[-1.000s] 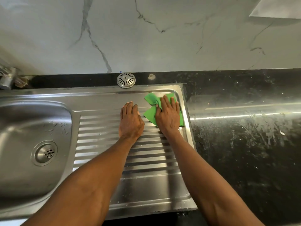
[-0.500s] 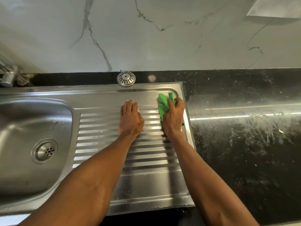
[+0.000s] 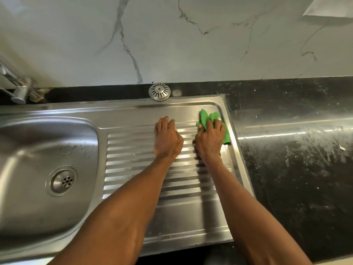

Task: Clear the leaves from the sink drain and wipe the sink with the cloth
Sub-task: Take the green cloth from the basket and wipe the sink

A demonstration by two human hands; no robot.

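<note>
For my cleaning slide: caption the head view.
Right hand grips a green cloth on the draining board; left hand rests flat beside it.

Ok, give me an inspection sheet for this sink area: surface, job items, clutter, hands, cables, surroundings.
Surface: steel draining board, ribbed; black counter to its right is smeared white.
Job's things: green cloth bunched at the board's far right corner; sink drain shows no leaves.
Clutter: loose strainer cover on the ledge behind the board.
Hands: left hand rests flat on the ribs; right hand grips the cloth.
Cables: nothing seen.
Surroundings: marble-look wall; tap at far left.
</note>
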